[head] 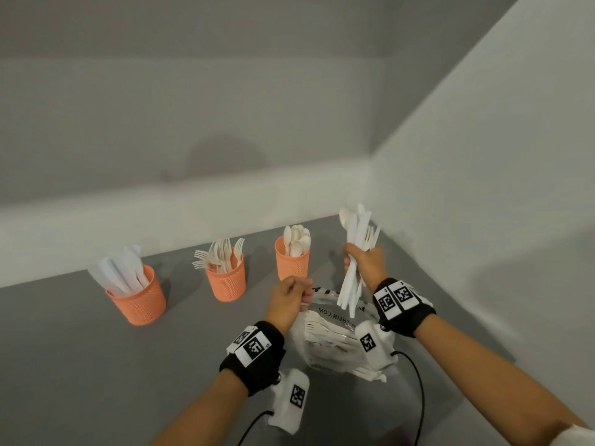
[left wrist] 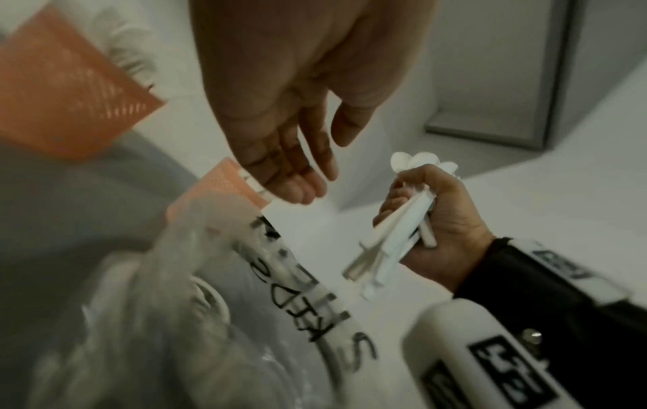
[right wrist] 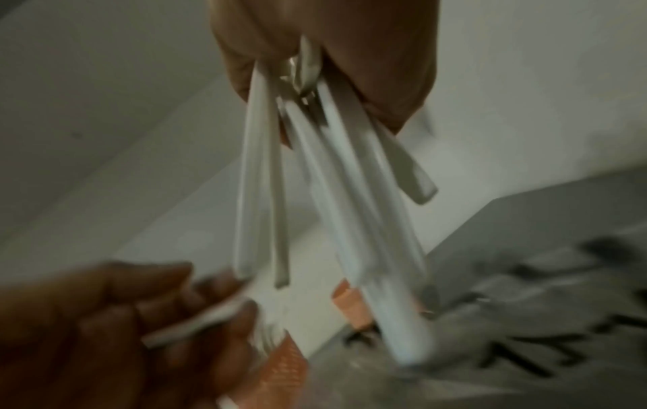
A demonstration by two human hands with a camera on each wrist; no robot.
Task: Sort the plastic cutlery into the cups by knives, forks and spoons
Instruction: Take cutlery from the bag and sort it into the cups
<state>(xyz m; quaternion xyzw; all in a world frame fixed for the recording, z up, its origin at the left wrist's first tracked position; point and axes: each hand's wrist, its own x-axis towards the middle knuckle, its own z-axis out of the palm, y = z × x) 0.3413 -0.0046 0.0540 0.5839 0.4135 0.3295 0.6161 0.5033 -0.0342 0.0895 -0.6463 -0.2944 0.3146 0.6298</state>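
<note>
Three orange mesh cups stand in a row: knives at the left, forks in the middle, spoons at the right. My right hand grips a mixed bundle of white cutlery upright above a clear plastic bag that holds more cutlery. In the left wrist view that hand grips the bundle mid-shaft. My left hand hovers at the bag's far rim; its fingers are loosely bent, the palm bare. The right wrist view is blurred, with handles hanging down.
The grey table runs into white walls behind the cups and close on the right. Black cables trail from the wrist cameras toward me. The printed bag lies between my forearms.
</note>
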